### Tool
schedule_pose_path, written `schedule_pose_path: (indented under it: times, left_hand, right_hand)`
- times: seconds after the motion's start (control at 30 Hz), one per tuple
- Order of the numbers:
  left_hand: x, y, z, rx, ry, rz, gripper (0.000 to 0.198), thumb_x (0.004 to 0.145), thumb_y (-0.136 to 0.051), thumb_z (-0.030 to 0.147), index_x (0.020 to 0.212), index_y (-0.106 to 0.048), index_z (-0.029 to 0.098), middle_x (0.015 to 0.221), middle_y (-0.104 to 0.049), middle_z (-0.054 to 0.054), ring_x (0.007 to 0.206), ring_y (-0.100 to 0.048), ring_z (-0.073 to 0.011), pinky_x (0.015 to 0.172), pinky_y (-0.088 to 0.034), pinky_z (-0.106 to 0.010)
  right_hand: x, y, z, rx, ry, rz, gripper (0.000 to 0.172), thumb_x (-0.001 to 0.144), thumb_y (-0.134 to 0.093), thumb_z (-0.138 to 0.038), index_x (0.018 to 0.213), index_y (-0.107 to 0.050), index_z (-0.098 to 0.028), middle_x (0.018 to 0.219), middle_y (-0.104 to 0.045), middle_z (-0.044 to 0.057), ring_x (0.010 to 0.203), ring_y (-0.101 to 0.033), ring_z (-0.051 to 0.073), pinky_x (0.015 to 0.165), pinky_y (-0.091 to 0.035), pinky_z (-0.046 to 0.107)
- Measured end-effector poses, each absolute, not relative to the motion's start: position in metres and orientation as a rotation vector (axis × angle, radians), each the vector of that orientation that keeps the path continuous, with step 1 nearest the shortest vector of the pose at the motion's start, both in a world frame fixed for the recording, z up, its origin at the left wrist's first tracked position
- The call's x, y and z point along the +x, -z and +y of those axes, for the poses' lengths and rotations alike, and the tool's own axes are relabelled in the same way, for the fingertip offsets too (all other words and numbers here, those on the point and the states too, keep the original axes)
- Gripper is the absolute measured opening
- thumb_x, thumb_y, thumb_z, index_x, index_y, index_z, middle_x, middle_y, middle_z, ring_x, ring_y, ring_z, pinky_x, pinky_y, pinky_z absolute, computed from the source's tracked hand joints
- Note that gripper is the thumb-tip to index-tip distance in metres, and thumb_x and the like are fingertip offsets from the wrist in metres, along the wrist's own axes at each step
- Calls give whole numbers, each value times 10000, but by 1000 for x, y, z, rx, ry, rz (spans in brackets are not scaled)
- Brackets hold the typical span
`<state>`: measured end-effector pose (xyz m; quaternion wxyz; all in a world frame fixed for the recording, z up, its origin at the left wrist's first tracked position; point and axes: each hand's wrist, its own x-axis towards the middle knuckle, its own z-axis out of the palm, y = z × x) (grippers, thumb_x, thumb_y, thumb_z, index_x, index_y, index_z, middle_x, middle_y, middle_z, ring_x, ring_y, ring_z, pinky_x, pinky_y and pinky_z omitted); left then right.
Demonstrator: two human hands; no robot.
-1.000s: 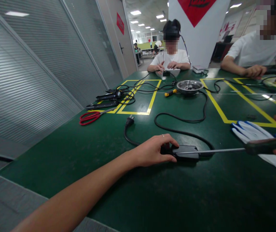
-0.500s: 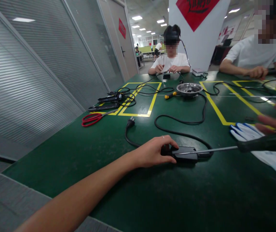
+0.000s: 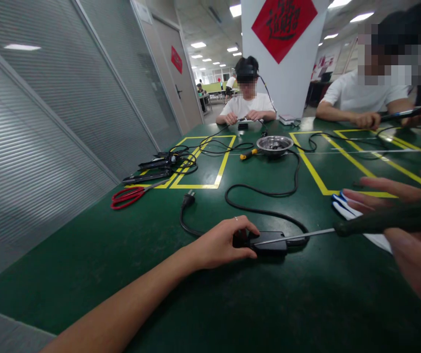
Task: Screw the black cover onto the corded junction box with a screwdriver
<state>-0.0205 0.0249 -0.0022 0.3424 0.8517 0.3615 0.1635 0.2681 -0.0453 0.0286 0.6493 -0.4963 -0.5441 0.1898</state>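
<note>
My left hand [image 3: 225, 241] is closed on the near end of a black plastic box [image 3: 274, 247], thumb on one side and fingers on the other, pressing it to the table. A black cord leaves each end of the box; one ends in a plug [image 3: 188, 198]. From the right, my right hand [image 3: 412, 255] holds a screwdriver [image 3: 387, 220] with a dark green handle between thumb and fingers. Its long shaft lies low across the top of the box, the tip close to my left fingers. Whether the tip sits in a screw cannot be made out.
White-and-blue gloves [image 3: 346, 208] lie partly behind my right hand. Red scissors [image 3: 127, 197], black tools with cables [image 3: 155, 169], a yellow-handled tool [image 3: 248, 155] and a metal bowl [image 3: 275, 142] stand farther back. Two people [image 3: 247, 100] [image 3: 368, 103] work across the green table [image 3: 96, 245].
The view has tilted up and shifted right, so more of my right hand shows. The screwdriver's tip stays at the box, and my left hand keeps its grip.
</note>
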Motion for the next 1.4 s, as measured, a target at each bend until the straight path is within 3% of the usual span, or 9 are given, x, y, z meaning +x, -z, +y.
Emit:
schedule_pose_path:
  times: [0.17,0.33,0.47,0.57,0.77,1.17,1.27,1.4]
  left_hand:
    - [-17,3,19,2263,-436,941,451,777,-717,279,1179,-520,232,1136,-572,-53,994,-560,-206,864,-458,-349]
    - [0,10,13,2403,-535,923,747,754,-729,407,1369,-343,231,1369,-441,-115,1233,-437,-278,1053,-349,-440]
    - [9,13,10,2561,-413,926,526,856,-619,375,1317,-419,219,1234,-554,-98,1107,-519,-261,972,-421,-421]
    - [7,11,6,2614,-497,992,513,847,-613,320,1310,-423,206,1205,-560,-93,1071,-522,-251,953,-435,-402]
    - [2,2,10,2525,-880,1474,480,816,-600,289,1270,-460,224,1121,-566,-70,1049,-531,-236,949,-443,-374]
    - [-48,5,54,2376,-879,1921,370,830,-582,309,1180,-553,192,1119,-622,-85,1039,-574,-262,932,-438,-377]
    - [-60,6,61,2353,-847,1989,380,837,-572,319,1186,-553,169,1122,-626,-102,1037,-575,-269,925,-436,-379]
    - [-70,12,67,2356,-741,2001,413,838,-573,346,1208,-551,164,1133,-629,-104,1048,-572,-266,936,-426,-361]
  right_hand:
    - [269,-21,-29,-1192,-455,-1036,667,644,-774,-310,1256,-508,-294,883,-652,18,764,-659,187,735,-582,369]
    - [289,-13,-1,-1043,-705,-643,385,710,-717,-351,1057,-600,-230,935,-588,6,786,-604,125,642,-567,270]
    - [297,0,9,-1208,-898,-533,300,718,-685,-413,859,-609,-160,795,-561,18,597,-522,91,443,-465,192]
    - [294,13,10,-1255,-987,-583,313,710,-671,-446,775,-588,-152,702,-544,17,477,-453,87,335,-351,204]
    - [292,29,11,-1275,-1044,-675,322,710,-646,-480,741,-587,-164,659,-549,20,451,-435,95,327,-312,225]
    - [292,28,11,-1409,-1001,-831,272,754,-543,-429,769,-572,-159,554,-486,-11,427,-418,99,336,-281,219]
    - [295,35,16,-1468,-975,-897,267,747,-516,-392,858,-605,-166,561,-511,-5,430,-440,116,344,-303,232]
    - [300,45,19,-1607,-866,-1034,456,710,-591,-424,1105,-626,-199,647,-590,13,501,-515,147,403,-381,254]
